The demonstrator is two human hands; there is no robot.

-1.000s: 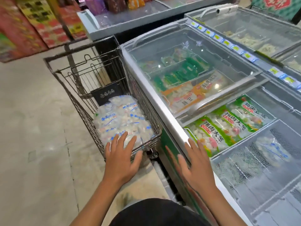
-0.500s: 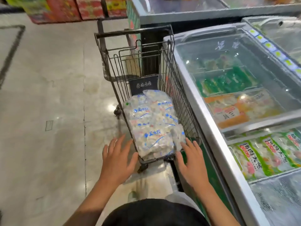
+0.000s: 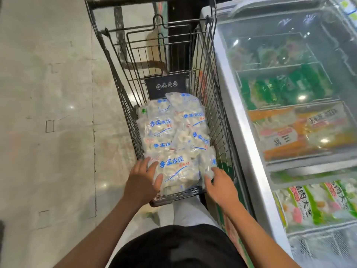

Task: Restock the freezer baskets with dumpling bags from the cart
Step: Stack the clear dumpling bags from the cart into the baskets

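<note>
A wire shopping cart stands in front of me, holding several clear dumpling bags with blue print. The nearest dumpling bag lies at the cart's near end. My left hand lies against its left side with spread fingers and the thumb on top. My right hand reaches in at the bag's right edge, fingertips touching the plastic. The chest freezer runs along the right of the cart. A white wire freezer basket shows at the lower right.
Under the freezer's glass lid lie green and orange packs. Green-and-white bags fill the open section near me. Tiled floor spreads to the left of the cart.
My view turned from the freezer down to the cart. Both hands moved forward into the cart's near end and now touch the nearest dumpling bag on either side.
</note>
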